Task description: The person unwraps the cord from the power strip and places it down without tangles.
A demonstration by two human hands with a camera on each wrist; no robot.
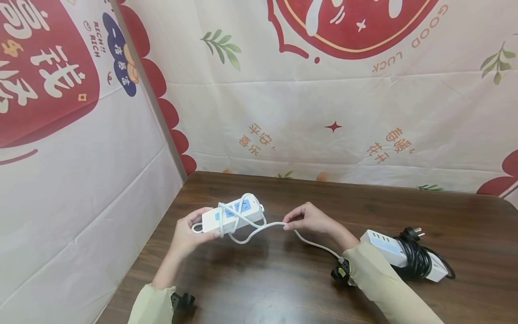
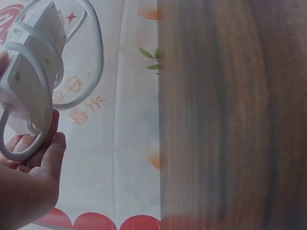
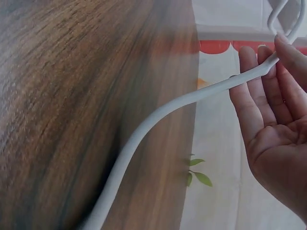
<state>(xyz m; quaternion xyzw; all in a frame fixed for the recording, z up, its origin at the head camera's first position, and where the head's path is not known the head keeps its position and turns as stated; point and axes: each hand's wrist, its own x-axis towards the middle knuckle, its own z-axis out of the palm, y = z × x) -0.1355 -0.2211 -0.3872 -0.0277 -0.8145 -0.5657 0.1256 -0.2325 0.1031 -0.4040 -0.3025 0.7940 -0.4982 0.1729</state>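
A white power strip (image 1: 209, 221) with blue socket faces is held at its left end by my left hand (image 1: 187, 234), above the table. Its white cord (image 1: 258, 230) loops loosely around the strip's body. In the left wrist view, cord coils (image 2: 98, 43) cross the strip's underside (image 2: 29, 81), and my fingers sit at one end. My right hand (image 1: 310, 220) pinches the cord between thumb and fingertips, to the right of the strip. From there the cord (image 3: 158, 115) runs down toward the right sleeve, where its end is hidden in the head view.
On the right of the brown wooden table (image 1: 243, 288) lies another white power strip (image 1: 384, 246), wrapped in a black cord (image 1: 418, 261) with its plug (image 1: 412, 233) on top. Printed cloth (image 1: 291, 121) hangs along the back and left edges. Small black devices (image 1: 182, 300) are on both wrists.
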